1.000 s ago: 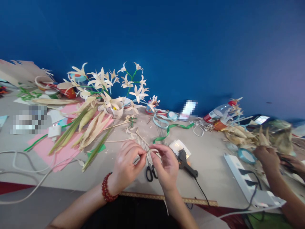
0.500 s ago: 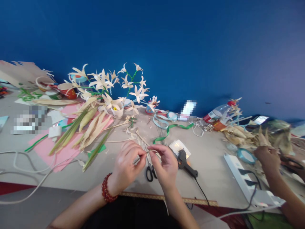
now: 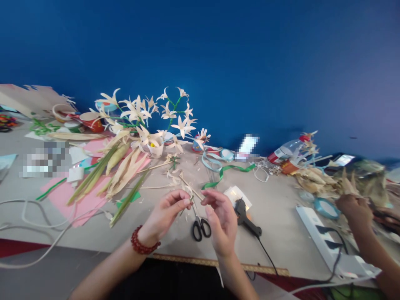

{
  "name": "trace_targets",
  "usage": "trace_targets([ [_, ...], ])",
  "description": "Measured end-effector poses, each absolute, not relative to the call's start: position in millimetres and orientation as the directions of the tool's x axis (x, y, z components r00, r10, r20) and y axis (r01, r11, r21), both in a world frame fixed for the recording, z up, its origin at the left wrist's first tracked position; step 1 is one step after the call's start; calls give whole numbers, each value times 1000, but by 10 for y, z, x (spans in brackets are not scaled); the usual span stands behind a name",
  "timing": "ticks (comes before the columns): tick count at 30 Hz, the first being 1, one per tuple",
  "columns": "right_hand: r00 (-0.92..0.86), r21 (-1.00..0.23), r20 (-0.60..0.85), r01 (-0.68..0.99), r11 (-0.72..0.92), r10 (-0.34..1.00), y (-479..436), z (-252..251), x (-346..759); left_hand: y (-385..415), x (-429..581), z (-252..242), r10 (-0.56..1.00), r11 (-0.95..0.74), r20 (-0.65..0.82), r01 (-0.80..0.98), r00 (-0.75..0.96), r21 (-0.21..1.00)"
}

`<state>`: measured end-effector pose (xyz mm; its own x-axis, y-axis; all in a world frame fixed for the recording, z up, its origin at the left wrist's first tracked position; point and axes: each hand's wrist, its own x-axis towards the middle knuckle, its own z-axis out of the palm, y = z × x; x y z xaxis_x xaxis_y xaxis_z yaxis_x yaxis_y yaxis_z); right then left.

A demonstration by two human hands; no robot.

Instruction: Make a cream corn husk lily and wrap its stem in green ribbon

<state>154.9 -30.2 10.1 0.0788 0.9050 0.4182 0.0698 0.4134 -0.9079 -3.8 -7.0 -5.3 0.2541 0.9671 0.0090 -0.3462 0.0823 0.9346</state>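
Observation:
Between the thumb and fingers of my left hand, which wears a red bead bracelet, is a small pale husk piece on a thin stem. A bit of green shows at my fingertips; the rest of the piece is partly hidden. Just to the right, my right hand is held with its fingers curved and apart, nothing visible in it. Black-handled scissors lie on the table below and between both hands. A black glue gun rests to the right of my right hand.
Husk flowers on green stems stand at the back. Dried husks and leaves lie on pink paper at left. Green ribbon curls behind my hands. Right are a power strip and another person's hand.
My right hand has let go and moved apart from my left, opening its fingers. The husk piece stays in my left hand, and more of the scissors shows.

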Motion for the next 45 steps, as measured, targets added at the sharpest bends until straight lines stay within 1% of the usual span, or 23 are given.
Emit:
trace_targets([
  [2, 75, -920, 389, 93, 382, 918, -301, 62, 1554, -51, -38, -76, 942, 212, -45, -487, 332, 847],
  [4, 58, -926, 364, 130, 355, 929, -300, 15, 1551, -40, -42, -92, 919, 295, -65, -570, 389, 767],
  [8, -15, -882, 397, 271, 386, 918, -318, -108, 1686, -27, -79, -131, 877, 412, -100, -627, 470, 662],
  [10, -26, -822, 425, 408, 398, 905, -335, -206, 1929, -24, -110, -159, 861, 444, -104, -637, 497, 630],
  [11, -19, -775, 433, 504, 382, 901, -348, -267, 2104, -23, -125, -176, 857, 451, -99, -642, 506, 619],
  [12, 13, -725, 438, 597, 344, 899, -365, -334, 2309, -22, -138, -195, 852, 457, -92, -646, 515, 612],
  [14, 100, -643, 390, 741, 193, 915, -416, -477, 2764, -18, -151, -240, 845, 464, -84, -646, 529, 606],
  [15, 144, -607, 367, 785, 120, 919, -447, -543, 2988, -14, -150, -264, 841, 469, -83, -642, 535, 606],
  [18, 117, -457, 302, 889, 36, 946, -529, -681, 3493, -2, -111, -322, 820, 493, -92, -614, 566, 616],
  [20, 65, -405, 243, 913, 40, 968, -537, -715, 3644, 3, -70, -333, 803, 510, -99, -591, 588, 625],
  [21, 27, -400, 211, 915, 60, 977, -522, -719, 3673, 4, -52, -330, 797, 513, -100, -580, 595, 633],
  [25, -136, -437, 108, 883, 170, 985, -401, -704, 3676, -6, -26, -292, 798, 491, -106, -539, 593, 684],
  [27, -171, -444, 88, 875, 192, 981, -349, -699, 3694, -17, -43, -280, 805, 482, -119, -524, 581, 702],
  [30, -198, -423, 63, 883, 206, 978, -306, -681, 3765, -31, -70, -276, 817, 476, -141, -515, 559, 713],
  [32, -196, -419, 49, 886, 199, 979, -287, -645, 3813, -34, -67, -273, 822, 473, -155, -506, 548, 721],
  [34, -156, -450, 22, 881, 149, 987, -259, -597, 3842, -33, -44, -261, 825, 472, -168, -495, 540, 729],
  [35, -114, -484, 5, 869, 103, 993, -241, -576, 3849, -33, -29, -252, 824, 474, -174, -489, 539, 732],
  [36, -50, -545, -2, 837, 41, 999, -219, -562, 3850, -35, -14, -242, 823, 476, -179, -483, 539, 734],
  [38, 96, -706, 2, 706, -66, 995, -175, -563, 3847, -42, 8, -224, 819, 482, -185, -477, 543, 735],
  [40, 224, -837, 30, 539, -98, 974, -139, -599, 3844, -52, 14, -212, 820, 482, -184, -480, 542, 733],
  [43, 381, -937, 92, 345, -49, 920, -129, -652, 3850, -62, 4, -206, 833, 471, -178, -502, 525, 725],
  [44, 458, -972, 96, 234, -15, 884, -140, -648, 3848, -60, 2, -205, 836, 470, -177, -512, 519, 719],
  [45, 536, -996, 74, 86, 32, 841, -157, -627, 3838, -57, 3, -203, 838, 473, -179, -521, 516, 711],
])
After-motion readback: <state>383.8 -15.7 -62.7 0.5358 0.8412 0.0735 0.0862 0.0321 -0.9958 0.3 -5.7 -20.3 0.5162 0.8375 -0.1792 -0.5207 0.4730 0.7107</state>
